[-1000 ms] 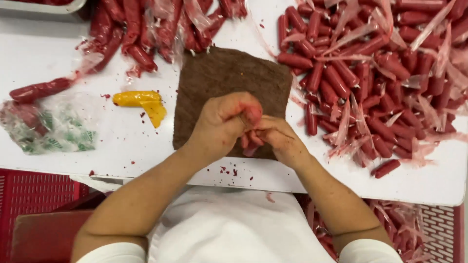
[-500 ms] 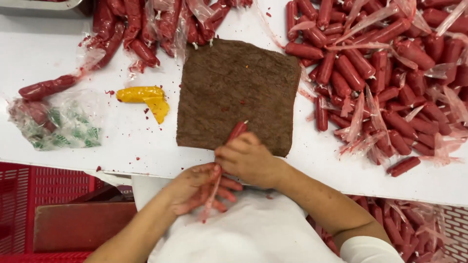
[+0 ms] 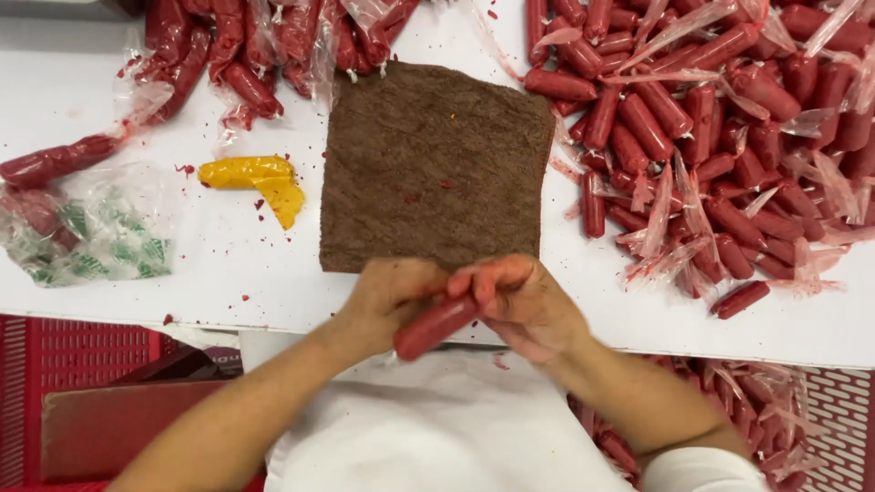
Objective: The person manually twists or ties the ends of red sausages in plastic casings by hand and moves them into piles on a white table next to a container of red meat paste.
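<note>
Sausage (image 3: 436,326) now slanting lower-left, upper-right.

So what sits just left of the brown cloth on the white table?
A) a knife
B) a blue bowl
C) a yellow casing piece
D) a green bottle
C: a crumpled yellow casing piece lies on the table just left of the brown cloth; no knife, bowl or bottle shows there.
</note>
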